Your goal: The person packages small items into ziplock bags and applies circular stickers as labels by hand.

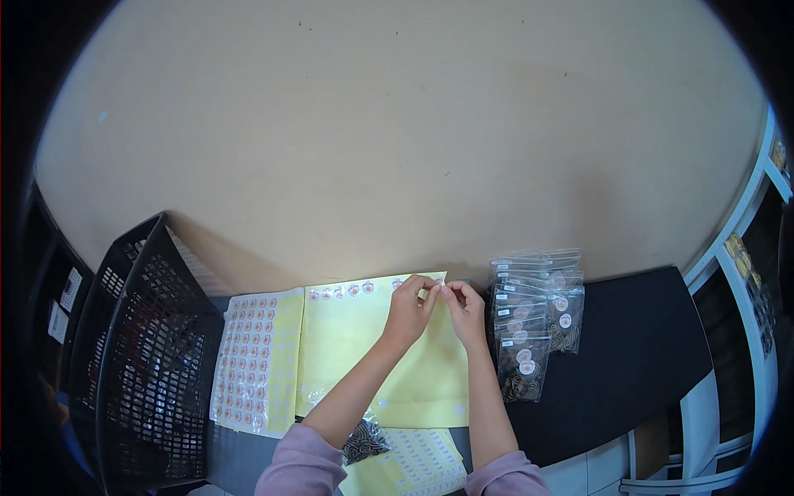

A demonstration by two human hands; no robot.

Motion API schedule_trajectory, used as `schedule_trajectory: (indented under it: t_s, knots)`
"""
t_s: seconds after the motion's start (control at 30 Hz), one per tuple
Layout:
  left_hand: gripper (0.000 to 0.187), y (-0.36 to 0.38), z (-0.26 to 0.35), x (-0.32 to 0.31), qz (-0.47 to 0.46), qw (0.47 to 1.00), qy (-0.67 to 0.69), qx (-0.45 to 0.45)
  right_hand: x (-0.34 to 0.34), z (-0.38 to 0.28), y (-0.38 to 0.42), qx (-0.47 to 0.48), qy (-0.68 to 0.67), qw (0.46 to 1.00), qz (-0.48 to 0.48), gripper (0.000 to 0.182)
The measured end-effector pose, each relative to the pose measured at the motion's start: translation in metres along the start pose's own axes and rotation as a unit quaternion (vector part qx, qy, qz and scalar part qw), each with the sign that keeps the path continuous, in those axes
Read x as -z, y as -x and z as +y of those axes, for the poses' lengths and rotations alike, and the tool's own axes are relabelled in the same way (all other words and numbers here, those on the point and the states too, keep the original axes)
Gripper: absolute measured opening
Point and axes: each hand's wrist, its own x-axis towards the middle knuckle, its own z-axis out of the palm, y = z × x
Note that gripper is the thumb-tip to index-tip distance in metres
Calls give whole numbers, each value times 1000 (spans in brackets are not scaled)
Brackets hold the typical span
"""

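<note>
My left hand (pixel 409 312) and my right hand (pixel 465 310) meet over the top right corner of a yellow sticker sheet (pixel 364 351) that is mostly bare. Their fingertips pinch at one small round sticker (pixel 438 283) on the sheet's upper edge. A few round stickers (pixel 339 292) remain along that sheet's top row. To the left lies a second sheet (pixel 252 360) filled with several rows of round stickers. A small clear bag of dark parts (pixel 364 440) rests by my left forearm.
A pile of small clear bags (pixel 538 318) with dark contents and round stickers sits right of my hands on the black table (pixel 637 347). A black plastic crate (pixel 149 355) stands at the left. A sheet of small white labels (pixel 418 459) lies near the front edge. A beige wall lies beyond.
</note>
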Motion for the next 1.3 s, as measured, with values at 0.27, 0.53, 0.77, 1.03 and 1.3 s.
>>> schedule_trajectory:
  t_s: [0.27,0.53,0.77,1.03,1.3]
  knots:
    - [10,6,-4,-12,39,996,46,68,3,-2,-1,31,58,997,40,14]
    - [15,7,-16,-12,20,995,55,75,1,3,0,63,99,991,65,12]
    - [9,4,-15,-7,38,993,62,89,4,7,0,48,106,991,74,11]
    - [10,1,-21,-4,34,989,91,109,5,12,1,15,93,992,87,11]
    - [11,3,-20,-9,42,976,147,158,3,17,1,19,74,992,98,10]
